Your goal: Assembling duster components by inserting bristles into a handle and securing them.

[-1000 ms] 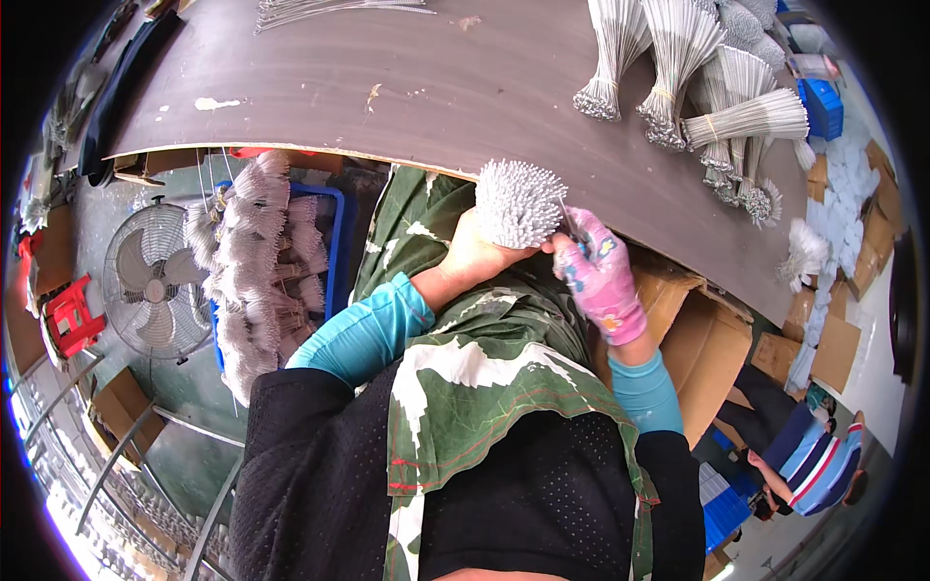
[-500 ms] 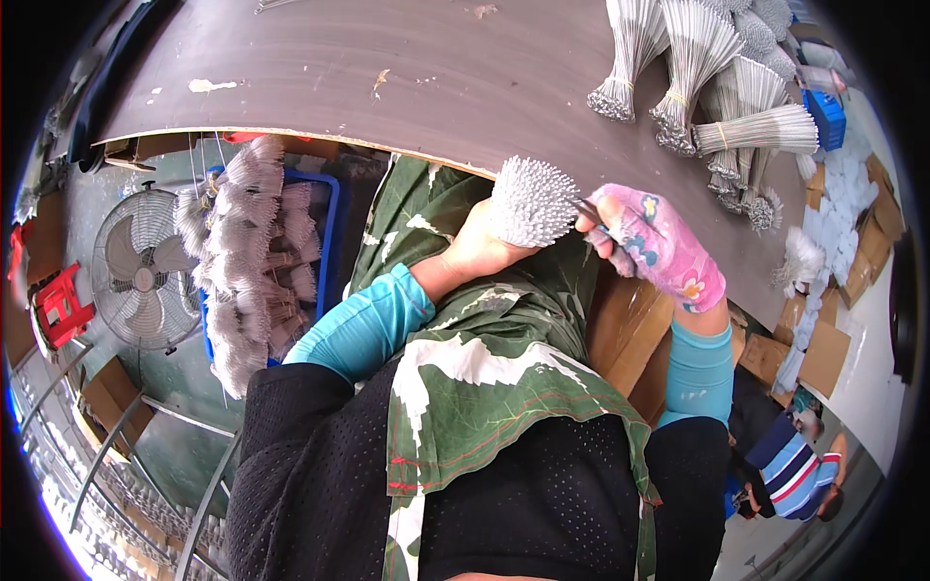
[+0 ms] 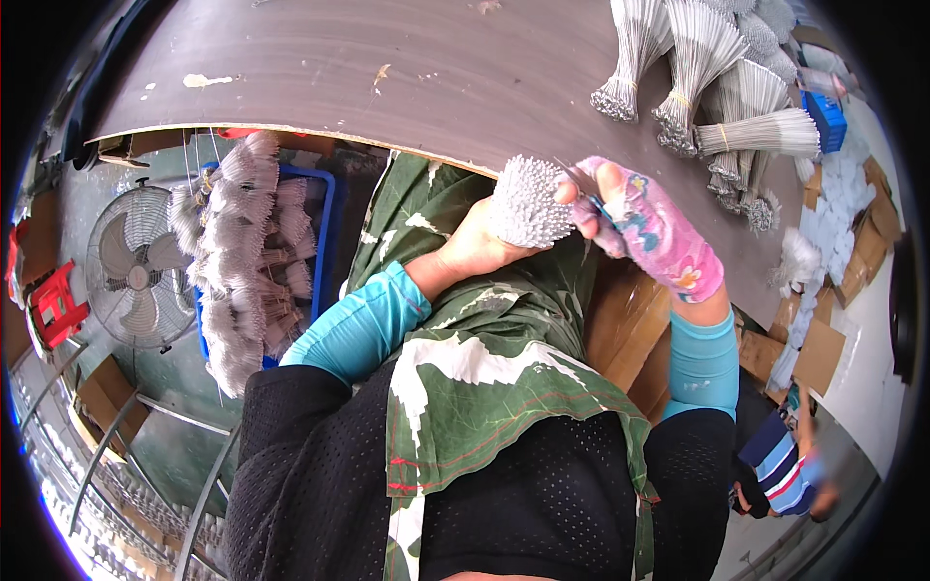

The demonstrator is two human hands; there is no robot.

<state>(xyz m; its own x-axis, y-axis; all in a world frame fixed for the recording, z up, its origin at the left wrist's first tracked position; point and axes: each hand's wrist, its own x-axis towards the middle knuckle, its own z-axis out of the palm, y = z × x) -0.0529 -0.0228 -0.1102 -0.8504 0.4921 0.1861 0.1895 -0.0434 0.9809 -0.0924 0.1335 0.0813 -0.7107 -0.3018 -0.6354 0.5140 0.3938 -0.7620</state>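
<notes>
My left hand is wrapped round a bundle of thin wire stems, its dense, white-grey tips facing up in a rounded dome. The lower part of this bundle is hidden by the hand. Just to its right, my right hand, in a pink flowered glove with bare fingertips, grips a thin, dark, pointed metal tool. The tool looks like tweezers, but its exact kind is hard to make out. Its tip is beside the upper right of the dome; whether it touches the stems I cannot tell.
Across the lap lies a green camouflage apron. Ahead is a brown tabletop with several tied wire bundles at the far right. To the left stand a blue crate of white bundles and a fan. Another person is at lower right.
My right hand has turned and moved slightly up and left, bringing the tool's tip higher beside the dome. My left hand keeps its hold on the bundle. The other person has shifted posture.
</notes>
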